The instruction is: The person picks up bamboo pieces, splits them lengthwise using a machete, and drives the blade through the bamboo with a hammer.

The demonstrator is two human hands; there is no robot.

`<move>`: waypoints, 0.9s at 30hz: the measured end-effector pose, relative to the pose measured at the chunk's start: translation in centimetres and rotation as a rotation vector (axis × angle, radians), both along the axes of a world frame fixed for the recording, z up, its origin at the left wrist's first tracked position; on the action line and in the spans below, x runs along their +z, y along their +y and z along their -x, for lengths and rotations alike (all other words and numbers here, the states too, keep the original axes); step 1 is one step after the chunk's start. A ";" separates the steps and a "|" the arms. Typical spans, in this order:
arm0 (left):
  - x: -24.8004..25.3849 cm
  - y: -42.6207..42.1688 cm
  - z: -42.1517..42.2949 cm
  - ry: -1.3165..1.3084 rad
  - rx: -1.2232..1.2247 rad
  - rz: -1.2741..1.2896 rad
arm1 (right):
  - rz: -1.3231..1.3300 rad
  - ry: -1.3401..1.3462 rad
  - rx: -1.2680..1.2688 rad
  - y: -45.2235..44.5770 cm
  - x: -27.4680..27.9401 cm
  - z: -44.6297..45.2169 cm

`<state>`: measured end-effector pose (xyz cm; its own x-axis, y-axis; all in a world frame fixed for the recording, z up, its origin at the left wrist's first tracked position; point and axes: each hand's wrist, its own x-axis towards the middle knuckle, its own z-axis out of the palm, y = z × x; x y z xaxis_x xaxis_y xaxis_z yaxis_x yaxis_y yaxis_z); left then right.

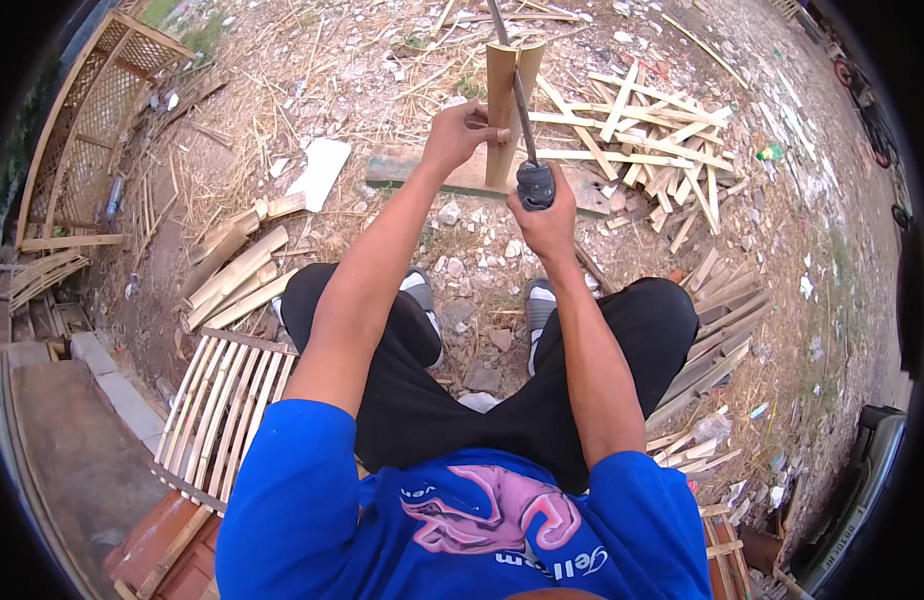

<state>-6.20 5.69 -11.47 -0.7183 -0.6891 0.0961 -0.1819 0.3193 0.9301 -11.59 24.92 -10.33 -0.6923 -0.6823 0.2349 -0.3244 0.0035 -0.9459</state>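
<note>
Straight ahead of the sitter, at twelve o'clock, a partly split bamboo piece point(500, 95) stands upright on a weathered plank point(402, 166) laid on the ground. The left hand point(459, 137) pinches its left edge, thumb and fingers closed on it. The right hand point(545, 218) is wrapped tight around the dark, bound handle point(535, 186) of a long knife, whose blade point(523, 112) lies in the gap between the halves, its far end reaching beyond the bamboo.

What worries me is those left fingers, so near the steel: were the split to give suddenly, or the blade to twist, the edge could swing into them. The bamboo's foot might skid too, since it seems merely stood on the plank. The knees and shoes point(419, 290) lie at six o'clock from the blade, open to any overshoot. Loose slats point(672, 150) sprawl at one o'clock from the sitter.
</note>
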 end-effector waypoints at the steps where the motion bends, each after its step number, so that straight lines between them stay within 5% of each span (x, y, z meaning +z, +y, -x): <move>1: 0.6 -0.1 0.0 -0.056 0.006 0.021 | 0.007 -0.001 -0.005 0.1 0.2 -0.1; 8: 8.1 -0.3 1.5 0.381 0.018 0.258 | 0.217 0.096 -0.023 0.7 7.4 -0.5; 14: -3.7 -1.0 -0.3 -0.270 0.050 0.270 | -0.179 -0.111 -0.077 -0.1 -1.7 1.7; 21: -2.8 -1.8 1.5 0.046 -0.079 0.174 | -0.119 -0.191 0.009 -0.3 -2.2 1.0; 27: -1.3 -1.5 1.0 -0.014 0.012 -0.127 | -0.179 -0.329 0.157 0.6 -0.6 1.1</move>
<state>-7.17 4.17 -12.72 -0.7104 -0.7038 -0.0026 -0.1982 0.1966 0.9602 -12.69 25.48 -10.97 -0.5948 -0.7958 -0.1138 -0.0143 0.1521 -0.9883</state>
